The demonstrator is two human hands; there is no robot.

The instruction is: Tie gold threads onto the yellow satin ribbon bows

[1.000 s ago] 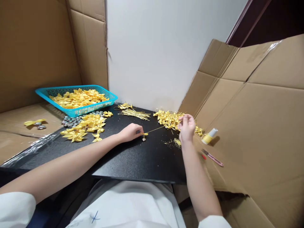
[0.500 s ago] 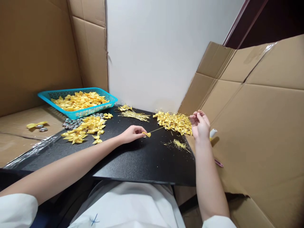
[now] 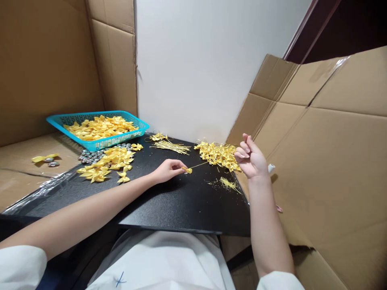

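Note:
My left hand pinches a small yellow ribbon bow just above the black tabletop. A thin gold cord runs from the bow up to the right. My right hand is raised at the right side, fingers curled and thumb pressed to the forefinger; whether anything fine is between them I cannot make out. Behind it lies a heap of yellow bows with gold cords. A bundle of straight gold cords rests farther back. Loose yellow bows lie left of my left hand.
A turquoise basket full of yellow bows stands at the back left. Silver domed pieces lie before it. Cord scraps are scattered on the right of the black table. Cardboard walls flank both sides.
My right hand has risen slightly and turned, its fingers curling in more. My left hand stays nearly in place with the bow.

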